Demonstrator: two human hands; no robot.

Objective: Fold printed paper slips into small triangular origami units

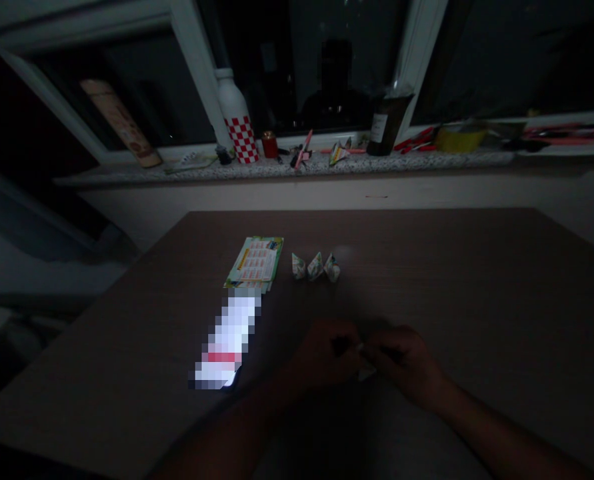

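Observation:
The room is dark. My left hand (327, 357) and my right hand (404, 363) meet low over a brown table (477, 280), fingers curled. Between them they pinch a small pale folded paper piece (365, 370). Farther away on the table stand three small folded paper shapes (315, 267) in a row. Left of those lies a stack of printed colourful sheets (255, 263). A lit phone (227, 343) lies left of my left hand.
A stone window sill (287, 167) runs behind the table. On it stand a white bottle with a red check band (235, 117), a dark bottle (389, 120), a cardboard tube (121, 123), a small red can (269, 145), pens and tape.

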